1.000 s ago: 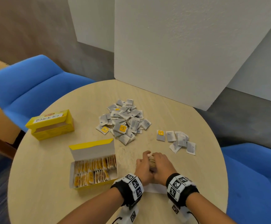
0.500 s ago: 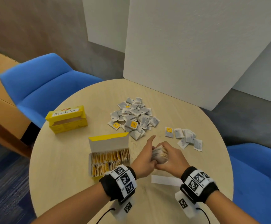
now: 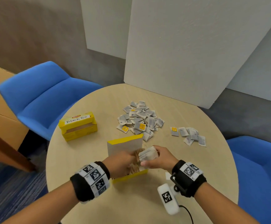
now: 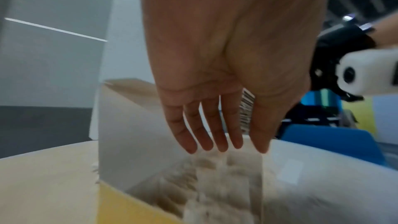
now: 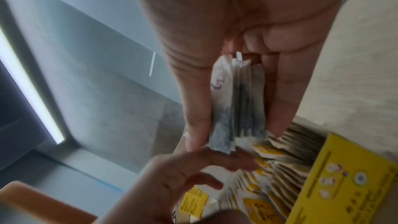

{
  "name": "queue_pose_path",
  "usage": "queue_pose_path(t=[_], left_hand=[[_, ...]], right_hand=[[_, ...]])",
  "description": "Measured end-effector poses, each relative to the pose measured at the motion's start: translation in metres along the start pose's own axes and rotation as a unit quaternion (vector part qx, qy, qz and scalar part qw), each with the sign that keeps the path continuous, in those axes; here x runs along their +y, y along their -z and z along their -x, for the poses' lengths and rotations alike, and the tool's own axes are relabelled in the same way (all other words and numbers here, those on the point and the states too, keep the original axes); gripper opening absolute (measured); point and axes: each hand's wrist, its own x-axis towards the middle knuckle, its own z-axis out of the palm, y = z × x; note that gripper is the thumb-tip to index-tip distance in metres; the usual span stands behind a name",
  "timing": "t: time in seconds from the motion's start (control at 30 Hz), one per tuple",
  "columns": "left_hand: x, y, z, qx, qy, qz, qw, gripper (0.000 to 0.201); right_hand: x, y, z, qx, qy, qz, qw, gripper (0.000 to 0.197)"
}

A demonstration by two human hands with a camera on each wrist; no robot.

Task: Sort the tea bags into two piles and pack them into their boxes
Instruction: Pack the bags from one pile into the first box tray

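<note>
Packing step: we see right grip (image 3: 159,156) pinching tea bag stack (image 3: 147,154) above open box (image 3: 131,176); left grip (image 3: 122,162), fingers straight, beside it. Next: seat stack into gap

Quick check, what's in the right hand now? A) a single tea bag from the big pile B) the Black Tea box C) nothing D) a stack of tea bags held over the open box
D: the right hand grips a stack of tea bags between thumb and fingers, just above the open box already lined with bags.
</note>
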Motion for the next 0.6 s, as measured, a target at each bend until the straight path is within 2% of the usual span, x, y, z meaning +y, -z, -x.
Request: queue_pose_path(t=[0.17,0.27,0.33,0.4,0.47,0.6], left_hand=[[0.006,-0.023,-0.008,-0.105,-0.042,-0.156,0.981,0.078],[0.006,-0.03,-0.011,-0.118,-0.064,-0.197,0.971,0.096],[0.005,-0.031,-0.013,-0.119,-0.069,-0.22,0.966,0.096],[0.005,-0.031,-0.014,-0.118,-0.066,-0.227,0.964,0.091],[0.004,-0.03,-0.015,-0.119,-0.059,-0.231,0.964,0.085],[0.001,-0.031,-0.016,-0.119,-0.054,-0.232,0.964,0.082]], right_hand=[[-0.001,-0.021,-0.005,0.036,-0.08,-0.079,0.993,0.039],[-0.001,-0.022,-0.01,0.073,-0.069,-0.02,0.995,0.046],[-0.003,-0.022,-0.011,0.082,-0.06,0.123,0.987,0.058],[-0.005,-0.026,-0.01,0.092,-0.077,0.242,0.963,0.084],[-0.006,-0.032,-0.01,0.105,-0.075,0.284,0.95,0.095],[-0.008,-0.037,-0.014,0.112,-0.079,0.305,0.942,0.094]])
